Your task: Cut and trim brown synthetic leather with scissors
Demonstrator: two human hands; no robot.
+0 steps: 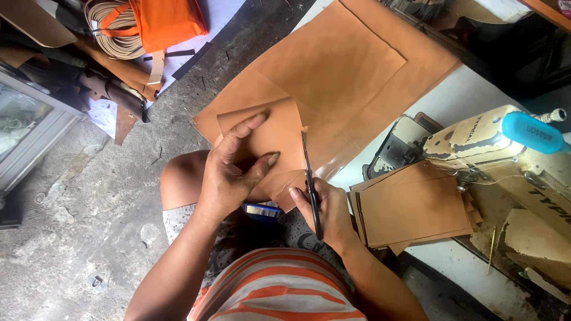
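My left hand (pixel 233 169) presses flat on a small tan leather piece (pixel 270 134) that lies over a larger tan sheet (pixel 339 65), thumb and fingers spread on it. My right hand (pixel 327 211) grips black scissors (pixel 309 181), the blades pointing away along the right edge of the small piece. My bare knee (pixel 181 178) is under the work.
A stack of cut tan pieces (pixel 413 211) sits on the white table (pixel 464 95) beside a worn sewing machine (pixel 493 139). An orange bag (pixel 163 21), coiled strap and leather scraps lie on the concrete floor (pixel 89 226) at the upper left. A metal-framed glass case (pixel 27 128) stands left.
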